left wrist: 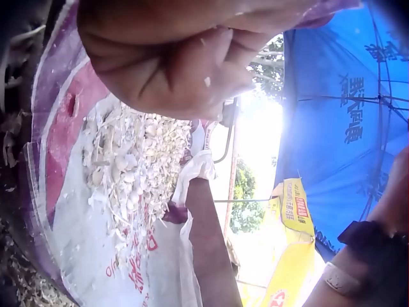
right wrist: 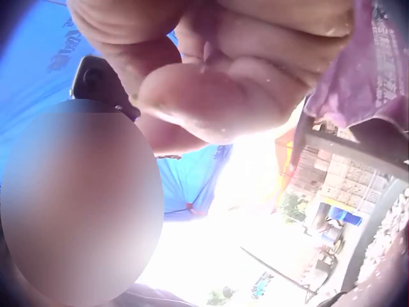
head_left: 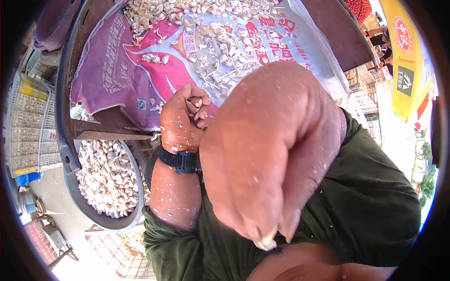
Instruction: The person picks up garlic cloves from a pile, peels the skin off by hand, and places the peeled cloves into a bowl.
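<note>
My right hand (head_left: 267,140) is raised close to the head camera, large in view. Its thumb and fingertips pinch a pale garlic clove (head_left: 267,240) just in front of the lower face. In the right wrist view the fingers (right wrist: 217,96) curl inward, and the clove is hidden there. Lower down, at the near edge of a purple and white printed sack (head_left: 108,70), my left hand (head_left: 178,119) curls round several garlic cloves (head_left: 193,107). Its black wrist strap (head_left: 185,162) shows below. The left wrist view has the folded fingers (left wrist: 166,64) at the top, over the sack.
Loose cloves and peelings (head_left: 220,51) spread over the sack, which lies on a metal-framed surface. A grey basin (head_left: 74,199) of cloves (head_left: 108,180) stands below on the left. Plastic crates (head_left: 30,126) stack behind it. A blue umbrella (left wrist: 345,96) and yellow banner (left wrist: 287,236) hang beyond.
</note>
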`<state>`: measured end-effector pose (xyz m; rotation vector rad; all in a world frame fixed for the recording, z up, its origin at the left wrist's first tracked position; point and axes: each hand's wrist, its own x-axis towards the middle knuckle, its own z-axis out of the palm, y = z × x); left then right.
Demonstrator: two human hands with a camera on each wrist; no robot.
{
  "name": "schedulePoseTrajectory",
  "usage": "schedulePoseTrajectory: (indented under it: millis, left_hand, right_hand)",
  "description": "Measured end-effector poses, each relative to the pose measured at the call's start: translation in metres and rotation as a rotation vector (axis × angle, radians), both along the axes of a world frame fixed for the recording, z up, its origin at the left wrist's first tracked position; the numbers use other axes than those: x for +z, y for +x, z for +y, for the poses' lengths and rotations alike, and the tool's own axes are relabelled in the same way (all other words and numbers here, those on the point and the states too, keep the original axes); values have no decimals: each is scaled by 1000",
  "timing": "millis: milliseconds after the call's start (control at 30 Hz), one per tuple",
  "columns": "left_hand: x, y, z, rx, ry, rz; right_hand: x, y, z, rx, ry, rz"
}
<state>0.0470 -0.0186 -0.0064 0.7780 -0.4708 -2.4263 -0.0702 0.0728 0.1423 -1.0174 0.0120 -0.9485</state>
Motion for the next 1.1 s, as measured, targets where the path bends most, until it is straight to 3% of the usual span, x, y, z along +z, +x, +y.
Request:
schedulePoseTrajectory:
  millis: [67,133,200,400,667,767,833,900,933,967,1033,1100]
  left_hand:
    - [9,-3,5,70,61,-96]
    - [0,-2,-2,39,-38,-92]
    - [-4,-3,-1,24,-175,-93]
    - [4,-2,7,114,-270,-81]
    - [0,5,-1,14,-161,-17]
    - [22,9,5,55,-159,-14]
    - [15,16,3,-37,-33,81]
    - [33,15,4,72,71,143]
    - [44,8,7,228,194,80]
    - [39,11,6,225,210,86]
    - [27,23,-1,115,62,330]
    - [15,26,-3,86,59,320]
  right_hand:
    - [28,-3,6,-16,-269,132]
    - [31,6,4,34,-302,77]
    - [29,7,2,47,-311,62]
    - [20,6,-9,47,-298,35]
    - [12,3,-34,84,-259,-16]
    - [7,0,-45,120,-230,-79]
    - [-2,-4,-44,115,-192,-90]
    - [-17,-19,-47,-222,-359,292]
    - [-20,-27,-54,-359,-465,620]
    - [-23,-37,-64,-493,-574,950]
    - [-44,-49,-94,-614,-507,1153]
    - [-78,-60,-136,-836,-893,1271]
